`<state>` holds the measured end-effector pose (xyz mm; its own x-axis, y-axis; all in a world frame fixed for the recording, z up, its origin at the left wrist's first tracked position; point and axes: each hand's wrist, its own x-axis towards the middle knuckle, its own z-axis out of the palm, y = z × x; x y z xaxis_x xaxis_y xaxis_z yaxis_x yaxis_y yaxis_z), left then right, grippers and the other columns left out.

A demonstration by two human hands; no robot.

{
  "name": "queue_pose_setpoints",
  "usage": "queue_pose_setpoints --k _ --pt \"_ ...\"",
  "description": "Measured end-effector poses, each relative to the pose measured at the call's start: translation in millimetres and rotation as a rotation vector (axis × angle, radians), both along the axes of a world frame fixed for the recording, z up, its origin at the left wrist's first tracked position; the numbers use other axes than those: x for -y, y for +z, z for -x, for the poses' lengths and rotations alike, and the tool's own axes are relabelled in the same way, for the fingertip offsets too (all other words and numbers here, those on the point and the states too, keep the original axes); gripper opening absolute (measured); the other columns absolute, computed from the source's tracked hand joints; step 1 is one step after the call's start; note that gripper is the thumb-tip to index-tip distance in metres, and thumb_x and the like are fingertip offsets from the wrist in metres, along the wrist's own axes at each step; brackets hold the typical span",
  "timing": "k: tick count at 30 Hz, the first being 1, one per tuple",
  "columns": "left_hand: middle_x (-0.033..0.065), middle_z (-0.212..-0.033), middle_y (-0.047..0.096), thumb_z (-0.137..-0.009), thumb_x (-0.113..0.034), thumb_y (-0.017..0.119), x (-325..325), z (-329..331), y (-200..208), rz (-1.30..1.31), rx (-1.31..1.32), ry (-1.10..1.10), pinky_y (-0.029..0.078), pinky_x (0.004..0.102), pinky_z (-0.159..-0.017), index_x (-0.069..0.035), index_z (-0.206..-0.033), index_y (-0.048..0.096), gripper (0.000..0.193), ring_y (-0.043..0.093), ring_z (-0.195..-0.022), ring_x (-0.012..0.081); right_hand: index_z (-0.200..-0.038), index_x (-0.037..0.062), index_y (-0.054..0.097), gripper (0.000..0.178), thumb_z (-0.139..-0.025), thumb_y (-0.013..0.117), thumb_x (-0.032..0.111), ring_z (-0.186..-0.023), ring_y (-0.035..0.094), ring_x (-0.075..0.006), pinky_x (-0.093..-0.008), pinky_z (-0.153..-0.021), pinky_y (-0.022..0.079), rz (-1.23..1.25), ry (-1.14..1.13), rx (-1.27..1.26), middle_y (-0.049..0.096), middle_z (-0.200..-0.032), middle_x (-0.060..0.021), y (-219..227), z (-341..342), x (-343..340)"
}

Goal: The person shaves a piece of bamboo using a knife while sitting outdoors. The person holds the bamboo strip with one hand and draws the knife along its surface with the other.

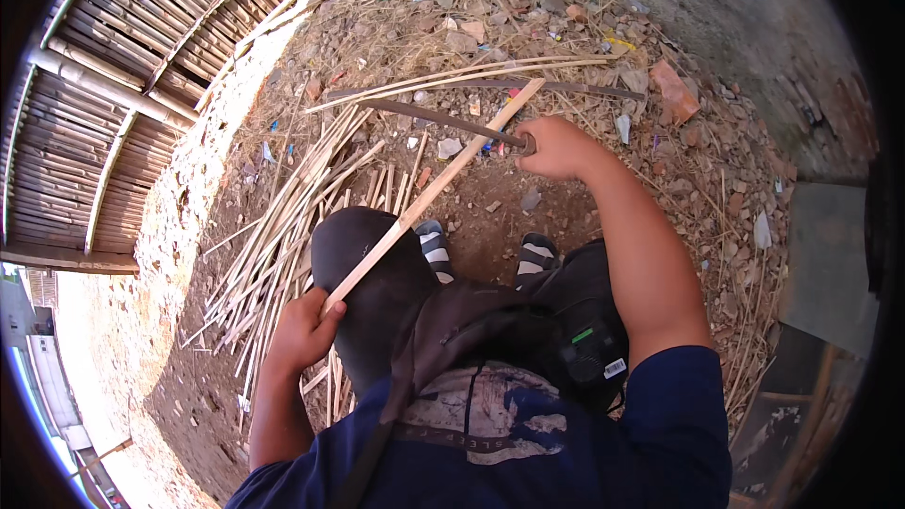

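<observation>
My left hand [306, 330] is closed around the lower end of a long, flat bamboo strip [429, 199], with the thumb along its edge. The strip slants up and to the right, over my dark-clothed left knee [363, 236]. In my right hand [556, 147] is the end of a long, narrow, dark machete-like blade [429, 116], which points left. Blade and strip cross near the strip's far end; whether they touch I cannot tell.
Left of my legs lies a heap of thin bamboo sticks [283, 226]. Beyond the blade rest a few long strips [452, 78] and a dark bar [575, 89]. A broken brick [674, 91] sits in the rubble. A bamboo structure [113, 104] stands left, a wall [773, 47] right.
</observation>
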<state>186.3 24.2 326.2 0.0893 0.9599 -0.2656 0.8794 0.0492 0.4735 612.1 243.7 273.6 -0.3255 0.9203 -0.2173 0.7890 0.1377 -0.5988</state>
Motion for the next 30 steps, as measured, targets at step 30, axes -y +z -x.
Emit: queue_pose_setpoints --k 30 --pt "0.0251 -0.068 0.060 -0.098 -0.030 0.064 5 -10 -5 -0.153 -0.130 -0.042 0.045 0.0564 -0.059 -0.001 -0.085 0.053 0.033 0.061 -0.067 0.0487 -0.120 0.0012 0.070 0.051 -0.075 0.072 0.027 -0.101 0.071 -0.0357 -0.0457 -0.089 0.055 -0.068 -0.223 0.135 0.072 -0.104 -0.0245 -10 -27 -5"
